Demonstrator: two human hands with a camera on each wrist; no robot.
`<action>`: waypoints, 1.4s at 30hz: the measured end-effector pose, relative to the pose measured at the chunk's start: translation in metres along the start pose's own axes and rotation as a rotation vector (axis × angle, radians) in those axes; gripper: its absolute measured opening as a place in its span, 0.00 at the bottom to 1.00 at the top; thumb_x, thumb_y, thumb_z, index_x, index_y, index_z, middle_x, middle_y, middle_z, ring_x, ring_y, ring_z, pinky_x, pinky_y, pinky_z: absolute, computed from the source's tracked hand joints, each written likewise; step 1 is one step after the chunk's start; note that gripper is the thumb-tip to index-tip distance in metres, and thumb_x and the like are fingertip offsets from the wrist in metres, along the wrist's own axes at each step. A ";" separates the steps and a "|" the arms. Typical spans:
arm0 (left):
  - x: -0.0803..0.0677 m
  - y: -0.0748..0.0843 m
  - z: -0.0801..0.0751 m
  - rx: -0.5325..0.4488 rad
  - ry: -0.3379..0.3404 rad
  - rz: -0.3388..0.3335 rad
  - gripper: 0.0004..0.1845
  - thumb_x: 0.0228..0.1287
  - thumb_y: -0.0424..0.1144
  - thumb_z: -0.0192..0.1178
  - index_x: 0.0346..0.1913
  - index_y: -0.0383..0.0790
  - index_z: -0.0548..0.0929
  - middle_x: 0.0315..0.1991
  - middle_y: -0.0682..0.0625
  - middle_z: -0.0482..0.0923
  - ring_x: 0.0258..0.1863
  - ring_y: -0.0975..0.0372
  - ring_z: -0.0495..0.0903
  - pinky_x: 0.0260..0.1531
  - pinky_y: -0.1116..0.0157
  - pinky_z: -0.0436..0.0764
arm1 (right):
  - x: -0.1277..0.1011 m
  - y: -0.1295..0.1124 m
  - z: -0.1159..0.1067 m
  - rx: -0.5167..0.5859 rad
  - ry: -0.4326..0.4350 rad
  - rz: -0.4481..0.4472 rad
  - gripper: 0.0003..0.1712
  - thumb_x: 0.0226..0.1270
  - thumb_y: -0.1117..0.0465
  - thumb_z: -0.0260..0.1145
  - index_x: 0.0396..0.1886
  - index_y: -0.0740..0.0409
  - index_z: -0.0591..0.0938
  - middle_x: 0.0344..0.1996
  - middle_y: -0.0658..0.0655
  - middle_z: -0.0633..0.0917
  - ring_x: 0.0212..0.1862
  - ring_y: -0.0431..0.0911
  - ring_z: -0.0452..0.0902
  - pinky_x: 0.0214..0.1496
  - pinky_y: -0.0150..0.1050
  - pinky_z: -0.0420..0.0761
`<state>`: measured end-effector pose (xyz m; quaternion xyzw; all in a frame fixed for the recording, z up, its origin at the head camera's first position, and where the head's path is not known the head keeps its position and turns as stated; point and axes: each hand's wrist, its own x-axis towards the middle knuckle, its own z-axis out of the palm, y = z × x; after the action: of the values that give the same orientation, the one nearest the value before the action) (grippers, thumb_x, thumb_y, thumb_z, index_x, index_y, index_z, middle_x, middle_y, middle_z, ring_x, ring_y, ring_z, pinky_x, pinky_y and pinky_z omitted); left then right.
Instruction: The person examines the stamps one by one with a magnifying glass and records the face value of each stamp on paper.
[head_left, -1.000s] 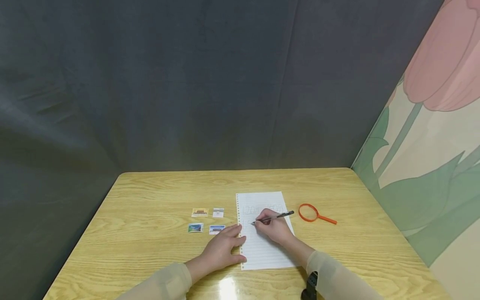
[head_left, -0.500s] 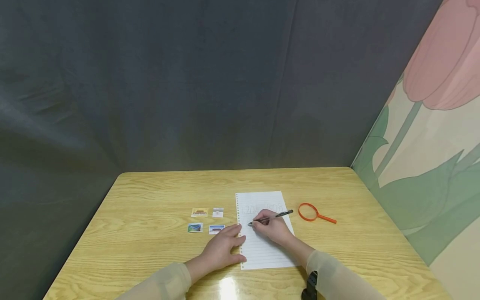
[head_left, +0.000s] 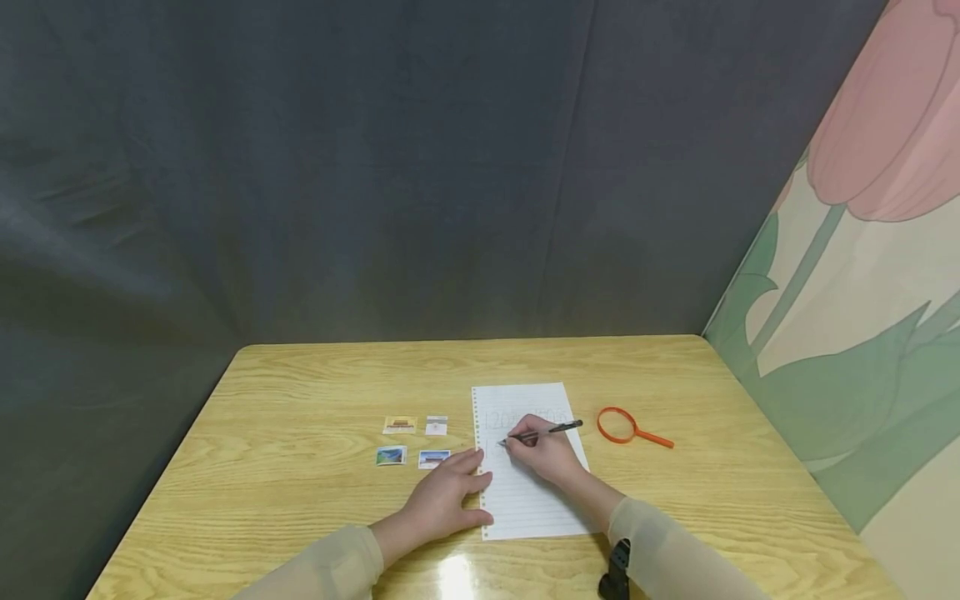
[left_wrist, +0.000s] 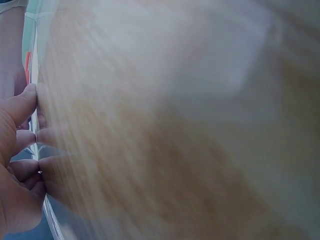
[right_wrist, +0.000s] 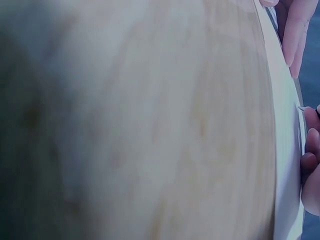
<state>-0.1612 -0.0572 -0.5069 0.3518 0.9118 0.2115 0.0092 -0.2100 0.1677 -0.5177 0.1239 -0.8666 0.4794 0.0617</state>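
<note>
A lined, hole-punched sheet of paper (head_left: 532, 508) lies on the wooden table, with large handwritten digits along its top. My right hand (head_left: 546, 452) pinches a dark pen (head_left: 564, 427), its tip at the paper just under those digits, towards the left side. Spread fingers of my left hand (head_left: 444, 493) rest on the sheet's punched left edge. In the left wrist view the left hand (left_wrist: 17, 165) shows at the frame's edge, fingertips on the table surface. Only the curled fingers of the right hand (right_wrist: 311, 160) appear in the right wrist view.
Left of the paper lie several small picture stamps, among them a yellow one (head_left: 400, 425), a grey one (head_left: 437, 426), a green-blue one (head_left: 392, 456) and one (head_left: 432, 459) close to my left fingertips. An orange magnifying glass (head_left: 648, 437) lies to the right. A dark curtain (head_left: 420, 183) hangs behind the table.
The pen tip has shifted slightly left, then a little up again, on the line under the digits, the right hand moving with it. My left hand and the other things stay put.
</note>
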 end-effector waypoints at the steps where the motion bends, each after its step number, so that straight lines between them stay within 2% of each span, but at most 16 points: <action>1: 0.000 0.000 0.000 -0.001 -0.002 -0.001 0.33 0.55 0.55 0.72 0.61 0.40 0.82 0.70 0.39 0.67 0.70 0.48 0.65 0.67 0.52 0.68 | 0.000 0.000 -0.001 0.003 0.005 -0.003 0.04 0.56 0.68 0.71 0.28 0.56 0.84 0.21 0.44 0.80 0.25 0.37 0.73 0.29 0.29 0.72; 5: 0.000 0.000 -0.001 -0.002 -0.009 -0.005 0.33 0.55 0.55 0.71 0.61 0.40 0.82 0.70 0.39 0.67 0.70 0.48 0.65 0.67 0.52 0.68 | -0.001 0.002 -0.004 0.010 0.016 -0.007 0.03 0.56 0.67 0.71 0.28 0.57 0.84 0.22 0.44 0.81 0.27 0.38 0.74 0.30 0.29 0.74; 14: -0.001 0.001 -0.001 -0.006 -0.008 0.004 0.33 0.55 0.55 0.71 0.61 0.40 0.82 0.70 0.39 0.67 0.70 0.48 0.65 0.67 0.52 0.68 | -0.003 0.003 -0.007 0.036 0.057 0.098 0.02 0.55 0.66 0.71 0.28 0.56 0.84 0.19 0.45 0.79 0.23 0.39 0.71 0.25 0.29 0.70; 31: -0.001 0.001 -0.002 -0.011 -0.007 -0.002 0.33 0.55 0.55 0.71 0.61 0.40 0.82 0.70 0.39 0.67 0.70 0.48 0.65 0.67 0.52 0.68 | -0.002 0.006 -0.008 0.022 0.045 -0.015 0.04 0.55 0.68 0.71 0.28 0.59 0.84 0.20 0.43 0.80 0.23 0.36 0.72 0.26 0.28 0.72; 42: -0.001 0.001 -0.003 -0.006 -0.017 -0.002 0.32 0.57 0.55 0.71 0.61 0.40 0.82 0.70 0.39 0.66 0.70 0.49 0.64 0.67 0.53 0.68 | -0.008 0.006 -0.010 0.030 -0.054 -0.022 0.04 0.56 0.68 0.70 0.28 0.57 0.83 0.19 0.44 0.78 0.22 0.37 0.69 0.24 0.29 0.70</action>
<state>-0.1597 -0.0581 -0.5040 0.3525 0.9114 0.2114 0.0182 -0.2044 0.1803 -0.5187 0.1472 -0.8593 0.4880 0.0416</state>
